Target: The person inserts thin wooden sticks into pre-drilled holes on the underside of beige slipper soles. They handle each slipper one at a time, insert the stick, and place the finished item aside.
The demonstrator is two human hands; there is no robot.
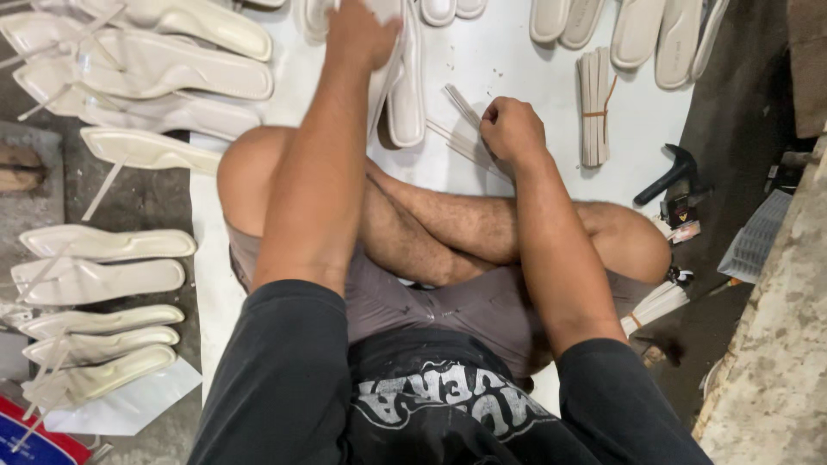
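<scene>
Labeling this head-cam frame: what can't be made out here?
- Left hand: fingertips cut off by the top edge; grip on the white sole unclear.
- Right hand: fingers curl under, hiding how they hold the thin strips.
- Soles in the top row: cut off by the edge.
- Hammer: head partly lost against dark floor.

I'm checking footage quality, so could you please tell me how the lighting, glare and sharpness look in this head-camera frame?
Head view: soft, even light, with no harsh shadows; mild sheen on the cream soles at upper left; the white sheet looks bright, nearly washed out; the left hand is slightly motion-blurred at the top edge; the right hand is sharper; the dark floor at right loses detail.
</scene>
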